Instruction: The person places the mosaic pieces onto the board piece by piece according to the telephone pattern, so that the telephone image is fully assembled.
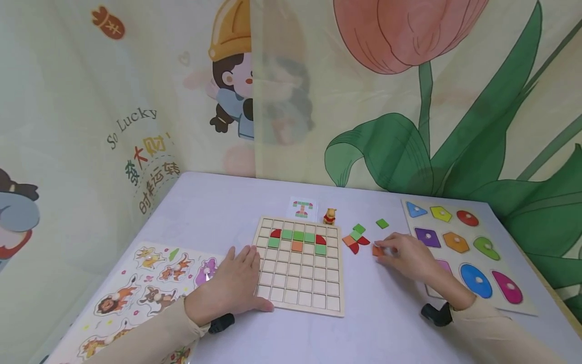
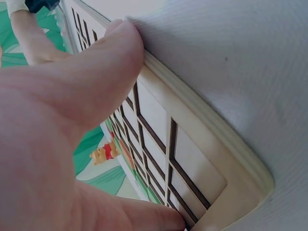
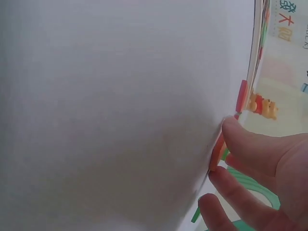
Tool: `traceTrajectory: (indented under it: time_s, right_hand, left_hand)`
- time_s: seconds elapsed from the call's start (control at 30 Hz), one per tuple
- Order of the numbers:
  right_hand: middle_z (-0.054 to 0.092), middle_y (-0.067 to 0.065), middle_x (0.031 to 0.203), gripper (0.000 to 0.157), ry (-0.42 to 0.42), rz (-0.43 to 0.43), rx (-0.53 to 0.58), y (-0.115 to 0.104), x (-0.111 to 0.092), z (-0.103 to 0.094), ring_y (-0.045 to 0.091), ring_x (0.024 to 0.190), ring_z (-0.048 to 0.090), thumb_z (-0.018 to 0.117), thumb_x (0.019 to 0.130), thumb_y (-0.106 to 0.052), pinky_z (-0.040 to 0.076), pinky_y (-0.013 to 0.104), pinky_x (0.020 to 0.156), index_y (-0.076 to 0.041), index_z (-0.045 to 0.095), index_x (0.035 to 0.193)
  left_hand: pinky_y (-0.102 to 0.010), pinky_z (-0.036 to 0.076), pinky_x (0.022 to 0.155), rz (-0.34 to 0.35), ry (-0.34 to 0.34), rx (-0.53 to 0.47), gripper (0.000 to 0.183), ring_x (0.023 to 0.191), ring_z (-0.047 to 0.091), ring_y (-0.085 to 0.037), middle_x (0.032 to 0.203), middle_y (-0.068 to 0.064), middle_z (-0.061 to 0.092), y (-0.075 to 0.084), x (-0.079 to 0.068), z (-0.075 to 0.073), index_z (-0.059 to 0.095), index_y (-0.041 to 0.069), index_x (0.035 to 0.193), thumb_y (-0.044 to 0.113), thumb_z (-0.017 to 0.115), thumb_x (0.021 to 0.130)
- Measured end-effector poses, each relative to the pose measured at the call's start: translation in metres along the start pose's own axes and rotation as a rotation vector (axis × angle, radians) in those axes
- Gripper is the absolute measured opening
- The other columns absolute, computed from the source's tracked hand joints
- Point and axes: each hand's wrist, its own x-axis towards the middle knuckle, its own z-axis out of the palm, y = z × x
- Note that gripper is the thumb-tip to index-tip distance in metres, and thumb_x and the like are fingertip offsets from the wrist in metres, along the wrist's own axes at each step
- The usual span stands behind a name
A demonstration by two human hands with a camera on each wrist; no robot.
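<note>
My left hand [image 1: 234,283] rests at the left side of a wooden grid board [image 1: 293,283], its fingers straight along the edge and the thumb by the near corner. Red, green and orange tiles fill several cells in the board's upper rows. To the right, my right hand [image 1: 411,257] pinches an orange square tile [image 3: 218,153] between thumb and fingers, low over the table. Beside it lies a small cluster of loose tiles [image 1: 353,239], red, green and orange. One green tile [image 1: 382,223] lies apart, farther back.
A pattern card [image 1: 302,208] with a T-shaped design and a small bear figurine [image 1: 329,216] stand behind the grid board. An animal puzzle board [image 1: 129,283] lies on the left, partly under my left arm. On the right is a shape puzzle board [image 1: 454,225] with knobbed pieces.
</note>
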Motion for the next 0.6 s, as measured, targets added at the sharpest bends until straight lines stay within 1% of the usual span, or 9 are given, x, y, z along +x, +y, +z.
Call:
traceTrajectory:
  time_s: [0.07, 0.23, 0.33, 0.6]
  right_hand:
    - [0.072, 0.010, 0.103, 0.040, -0.014, 0.001, 0.002, 0.0000, 0.0015, 0.0013, 0.024, 0.091, 0.064, 0.086, 0.082, -0.018, 0.057, 0.032, 0.071, -0.009, 0.077, 0.120]
    - [0.069, 0.006, 0.097, 0.037, -0.011, -0.011, 0.012, -0.0004, 0.0031, 0.0025, 0.018, 0.084, 0.058, 0.085, 0.083, -0.013, 0.050, 0.022, 0.065, -0.008, 0.078, 0.119]
    - [0.067, 0.005, 0.095, 0.036, -0.014, -0.012, 0.032, -0.0010, 0.0027, 0.0030, 0.016, 0.083, 0.055, 0.084, 0.084, -0.011, 0.048, 0.019, 0.062, -0.007, 0.077, 0.119]
    - [0.067, 0.005, 0.094, 0.035, -0.009, -0.016, 0.064, -0.0024, -0.0007, 0.0044, 0.015, 0.080, 0.053, 0.083, 0.084, -0.008, 0.046, 0.019, 0.060, -0.006, 0.077, 0.118]
  left_hand:
    - [-0.061, 0.027, 0.124, 0.002, 0.001, -0.001, 0.114, 0.153, 0.036, -0.040, 0.161, -0.026, 0.040, -0.0001, 0.0001, 0.0003, 0.045, -0.010, 0.149, 0.076, 0.070, 0.078]
    - [-0.061, 0.028, 0.123, 0.005, 0.009, -0.004, 0.114, 0.153, 0.036, -0.040, 0.160, -0.026, 0.040, 0.0001, 0.0002, 0.0011, 0.045, -0.010, 0.148, 0.076, 0.071, 0.078]
    - [-0.061, 0.028, 0.123, 0.004, 0.011, -0.003, 0.114, 0.153, 0.036, -0.040, 0.160, -0.026, 0.041, 0.0003, 0.0002, 0.0009, 0.045, -0.010, 0.148, 0.076, 0.071, 0.078]
    - [-0.061, 0.027, 0.124, 0.000, 0.001, 0.002, 0.114, 0.153, 0.036, -0.039, 0.160, -0.026, 0.041, 0.0007, -0.0001, 0.0004, 0.045, -0.010, 0.148, 0.076, 0.071, 0.078]
